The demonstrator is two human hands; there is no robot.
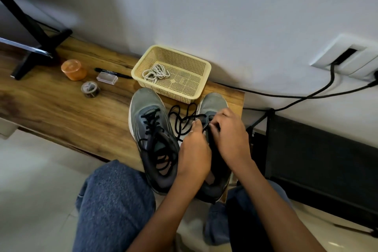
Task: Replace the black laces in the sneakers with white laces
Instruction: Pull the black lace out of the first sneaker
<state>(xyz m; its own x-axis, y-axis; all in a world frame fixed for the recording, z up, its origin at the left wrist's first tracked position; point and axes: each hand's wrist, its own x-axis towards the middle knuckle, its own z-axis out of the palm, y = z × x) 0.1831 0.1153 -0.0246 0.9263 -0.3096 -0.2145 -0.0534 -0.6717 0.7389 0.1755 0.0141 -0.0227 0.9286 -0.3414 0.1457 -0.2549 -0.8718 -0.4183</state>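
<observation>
Pinching the black lace (184,120) over the right sneaker (212,106), both the left hand (194,149) and right hand (231,135) grip it; the white laces (155,72) lie in the cream basket (202,80) behind, well apart

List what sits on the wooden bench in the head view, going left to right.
Black stand foot → orange jar → tape roll → clear plastic box → left sneaker → basket holding white laces → right sneaker, under both hands.
</observation>
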